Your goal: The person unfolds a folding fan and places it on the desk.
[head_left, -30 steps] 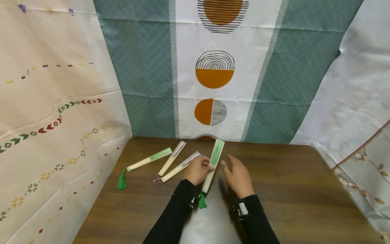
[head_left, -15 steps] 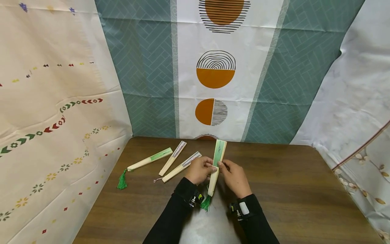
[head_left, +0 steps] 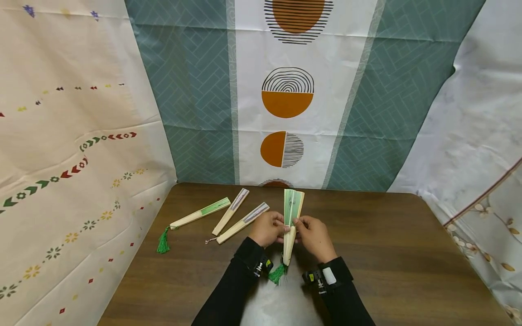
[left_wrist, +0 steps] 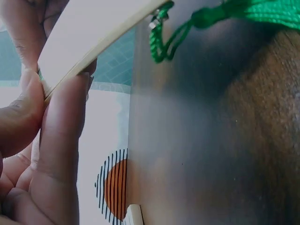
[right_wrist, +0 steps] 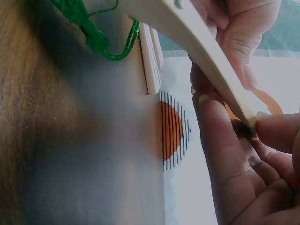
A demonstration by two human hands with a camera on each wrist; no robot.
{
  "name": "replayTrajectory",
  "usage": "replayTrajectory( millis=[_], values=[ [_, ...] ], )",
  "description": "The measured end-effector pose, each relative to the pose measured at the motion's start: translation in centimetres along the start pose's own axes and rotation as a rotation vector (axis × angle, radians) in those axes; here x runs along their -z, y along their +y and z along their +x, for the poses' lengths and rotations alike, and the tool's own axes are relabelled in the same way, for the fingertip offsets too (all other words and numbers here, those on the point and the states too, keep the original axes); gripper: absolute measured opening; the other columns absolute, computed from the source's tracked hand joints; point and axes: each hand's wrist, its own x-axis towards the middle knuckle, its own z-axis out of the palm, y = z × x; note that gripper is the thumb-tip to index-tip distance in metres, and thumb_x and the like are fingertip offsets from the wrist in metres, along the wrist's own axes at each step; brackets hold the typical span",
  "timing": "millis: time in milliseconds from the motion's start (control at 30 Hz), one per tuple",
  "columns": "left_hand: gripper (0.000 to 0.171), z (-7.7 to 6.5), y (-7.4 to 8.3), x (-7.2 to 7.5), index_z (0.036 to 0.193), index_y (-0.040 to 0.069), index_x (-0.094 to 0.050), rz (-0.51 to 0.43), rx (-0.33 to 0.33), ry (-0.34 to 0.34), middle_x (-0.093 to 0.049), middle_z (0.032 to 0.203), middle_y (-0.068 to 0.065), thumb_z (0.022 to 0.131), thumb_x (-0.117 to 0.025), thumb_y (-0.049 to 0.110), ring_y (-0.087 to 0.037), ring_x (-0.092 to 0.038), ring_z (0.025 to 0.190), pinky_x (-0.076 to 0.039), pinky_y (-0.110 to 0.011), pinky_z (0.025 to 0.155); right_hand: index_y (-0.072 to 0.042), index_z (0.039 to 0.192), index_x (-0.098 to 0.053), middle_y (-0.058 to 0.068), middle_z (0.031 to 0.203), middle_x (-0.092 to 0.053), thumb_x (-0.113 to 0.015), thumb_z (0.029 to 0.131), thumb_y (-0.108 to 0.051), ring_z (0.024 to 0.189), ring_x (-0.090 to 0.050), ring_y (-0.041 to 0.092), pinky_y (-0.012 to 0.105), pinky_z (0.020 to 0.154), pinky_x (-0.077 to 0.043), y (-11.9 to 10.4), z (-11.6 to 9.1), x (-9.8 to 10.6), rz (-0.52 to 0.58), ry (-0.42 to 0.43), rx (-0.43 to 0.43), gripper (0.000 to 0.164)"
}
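Observation:
Between both hands, above the table, is a folding fan (head_left: 287, 246) with pale ribs and a green leaf, spread slightly at its top. My left hand (head_left: 265, 229) pinches its left edge between thumb and fingers. On the opposite edge, my right hand (head_left: 316, 236) pinches the fan the same way. A green tassel (head_left: 277, 274) hangs from the fan's lower end; the left wrist view shows its looped cord (left_wrist: 161, 44). In the right wrist view the fan's rib side (right_wrist: 206, 51) runs down into the right fingertips.
Left of the hands, on the brown table (head_left: 379, 253), lie a closed green fan (head_left: 200, 213) with a green tassel (head_left: 163, 241) and two closed fans with greyish leaves, one farther back (head_left: 230, 211) and one nearer (head_left: 243, 223). Patterned cloth (head_left: 195, 90) hangs behind the table.
The right hand has come in and taken hold of the fan's right edge. The fan has turned more upright and its top has begun to spread. The other fans lie still.

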Motion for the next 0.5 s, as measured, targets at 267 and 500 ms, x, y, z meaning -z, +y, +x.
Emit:
replayTrajectory(
  millis=[267,500],
  values=[
    [0.014,0.03,0.06,-0.01,0.114,-0.008,-0.071,0.02,-0.005,0.009,-0.082,0.1,-0.022,0.104,-0.079,-0.002,-0.016,-0.078,0.074,-0.075,-0.04,0.07,0.005,0.115,-0.076,0.017,0.098,-0.081,-0.062,0.119,-0.019,0.074,-0.081,0.019,0.042,0.071,-0.074,-0.12,-0.07,0.0,0.047,0.012,-0.022,0.028],
    [0.014,0.04,0.0,0.08,0.113,-0.007,-0.069,0.011,0.006,0.023,-0.081,0.102,-0.022,0.105,-0.079,-0.002,-0.016,-0.078,0.072,-0.076,-0.044,0.072,0.006,0.116,-0.075,0.017,0.097,-0.08,-0.061,0.119,-0.019,0.074,-0.079,0.016,0.029,0.066,-0.072,-0.16,-0.1,0.06,0.09,0.018,-0.048,0.028]
  ],
)
